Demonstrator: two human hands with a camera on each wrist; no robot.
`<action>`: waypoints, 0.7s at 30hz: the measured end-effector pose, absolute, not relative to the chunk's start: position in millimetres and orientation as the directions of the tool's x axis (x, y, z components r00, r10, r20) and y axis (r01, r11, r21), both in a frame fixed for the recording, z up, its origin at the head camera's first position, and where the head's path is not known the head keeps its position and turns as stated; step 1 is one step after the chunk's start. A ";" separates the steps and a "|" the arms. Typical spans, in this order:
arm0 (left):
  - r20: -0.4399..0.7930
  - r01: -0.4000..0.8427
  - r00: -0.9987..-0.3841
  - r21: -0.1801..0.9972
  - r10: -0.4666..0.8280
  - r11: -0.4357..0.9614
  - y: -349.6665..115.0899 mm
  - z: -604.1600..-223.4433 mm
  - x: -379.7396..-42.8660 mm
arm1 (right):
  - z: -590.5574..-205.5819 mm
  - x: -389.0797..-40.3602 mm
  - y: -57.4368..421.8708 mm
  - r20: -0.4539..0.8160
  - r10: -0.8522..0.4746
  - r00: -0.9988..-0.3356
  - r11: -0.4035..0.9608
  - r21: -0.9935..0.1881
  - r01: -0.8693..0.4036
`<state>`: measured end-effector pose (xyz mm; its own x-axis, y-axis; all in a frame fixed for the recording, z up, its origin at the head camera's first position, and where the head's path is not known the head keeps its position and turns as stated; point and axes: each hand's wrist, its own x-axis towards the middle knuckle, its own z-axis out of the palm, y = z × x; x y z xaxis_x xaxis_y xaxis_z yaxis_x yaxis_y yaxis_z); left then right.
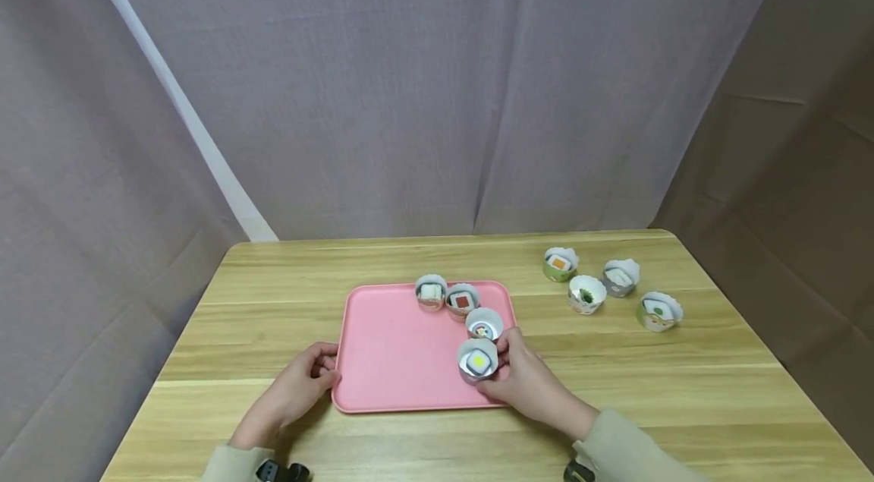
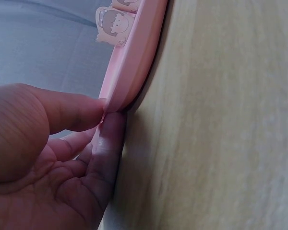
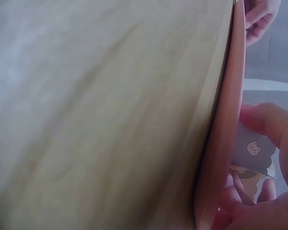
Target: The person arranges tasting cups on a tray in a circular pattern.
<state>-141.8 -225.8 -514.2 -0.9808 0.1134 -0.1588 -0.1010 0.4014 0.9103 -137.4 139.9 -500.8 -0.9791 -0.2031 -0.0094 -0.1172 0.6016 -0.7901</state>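
Note:
My left hand (image 1: 298, 385) pinches the left edge of a pink tray (image 1: 396, 360). In the left wrist view the thumb (image 2: 79, 109) lies on the rim, with a finger under it. At the tray's front right corner, my right hand (image 1: 529, 383) grips a grey paper cupcake cup (image 3: 252, 146) with a bear print. A white square piece with a yellow patch (image 1: 478, 361) lies inside that cup. Behind it on the tray stand three more paper cups: one (image 1: 485, 313) close by, one (image 1: 463, 290) with a red-brown-topped piece, and one (image 1: 431, 305) at the back edge.
Right of the tray, several paper cups stand on the wooden table (image 1: 683, 406): a green one (image 1: 560, 274), a white one (image 1: 584, 307), a grey one (image 1: 617, 289) and a green-patterned one (image 1: 654, 323). Grey curtains (image 1: 382, 102) hang behind the table.

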 end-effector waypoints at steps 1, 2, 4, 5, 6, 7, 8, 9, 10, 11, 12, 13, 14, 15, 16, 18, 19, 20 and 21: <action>-0.158 -0.100 -0.981 0.910 0.114 0.401 -225.9 -514.5 -141.8 | -500.5 -137.3 139.5 -0.010 -0.204 -0.979 0.602 -0.790 -0.117; -0.158 -0.101 -0.981 0.911 0.112 0.401 -226.0 -514.8 -141.8 | -500.2 -137.2 139.2 -0.011 -0.205 -0.979 0.601 -0.791 -0.117; -0.155 -0.098 -0.981 0.910 0.113 0.402 -226.0 -515.1 -141.7 | -499.8 -137.0 138.8 -0.011 -0.207 -0.978 0.599 -0.792 -0.118; -0.154 -0.097 -0.982 0.910 0.112 0.402 -226.0 -515.1 -141.7 | -499.6 -136.8 138.7 -0.011 -0.207 -0.978 0.598 -0.793 -0.118; -0.153 -0.096 -0.982 0.910 0.111 0.404 -225.9 -515.5 -141.8 | -499.9 -136.7 138.7 -0.012 -0.208 -0.978 0.598 -0.793 -0.118; -0.153 -0.096 -0.982 0.912 0.112 0.399 -225.8 -515.5 -141.8 | -500.1 -136.7 138.7 -0.008 -0.207 -0.978 0.599 -0.792 -0.120; -0.152 -0.097 -0.982 0.913 0.110 0.396 -225.7 -515.5 -141.7 | -500.6 -136.8 138.8 -0.002 -0.208 -0.978 0.601 -0.789 -0.126; -0.152 -0.098 -0.982 0.915 0.109 0.392 -225.6 -515.5 -141.6 | -501.0 -136.7 139.0 0.004 -0.209 -0.978 0.600 -0.789 -0.132; -0.151 -0.098 -0.983 0.916 0.108 0.389 -225.5 -515.7 -141.5 | -501.6 -136.7 139.3 0.012 -0.212 -0.977 0.598 -0.789 -0.140; -0.150 -0.099 -0.983 0.917 0.106 0.386 -225.5 -515.8 -141.2 | -502.1 -136.7 139.8 0.019 -0.215 -0.976 0.594 -0.791 -0.147; -0.150 -0.099 -0.983 0.919 0.104 0.382 -225.5 -516.0 -141.1 | -502.8 -136.8 140.5 0.025 -0.220 -0.975 0.591 -0.792 -0.154; -0.149 -0.101 -0.984 0.920 0.102 0.378 -225.4 -516.1 -141.0 | -503.0 -136.6 141.3 0.030 -0.226 -0.974 0.583 -0.797 -0.160; -0.148 -0.100 -0.984 0.920 0.099 0.379 -225.4 -516.2 -140.9 | -503.1 -136.5 142.4 0.030 -0.233 -0.972 0.574 -0.802 -0.162; -0.147 -0.100 -0.984 0.921 0.100 0.378 -225.5 -516.3 -140.9 | -502.9 -136.4 143.9 0.027 -0.239 -0.971 0.566 -0.808 -0.162; -0.147 -0.099 -0.984 0.921 0.100 0.378 -225.5 -516.2 -141.0 | -502.7 -136.2 145.5 0.025 -0.247 -0.969 0.561 -0.812 -0.163; -0.146 -0.099 -0.984 0.922 0.101 0.374 -225.4 -515.8 -141.1 | -500.9 -135.8 149.8 0.012 -0.250 -0.968 0.559 -0.815 -0.154; -0.146 -0.099 -0.984 0.922 0.101 0.373 -225.3 -515.5 -141.2 | -499.4 -135.4 152.3 0.007 -0.248 -0.969 0.559 -0.816 -0.149; -0.147 -0.099 -0.984 0.923 0.101 0.373 -225.2 -515.2 -141.2 | -497.7 -135.2 155.2 0.001 -0.244 -0.970 0.566 -0.812 -0.143; -0.147 -0.098 -0.984 0.922 0.103 0.374 -225.1 -514.9 -141.1 | -495.9 -135.1 158.2 -0.003 -0.238 -0.971 0.571 -0.809 -0.137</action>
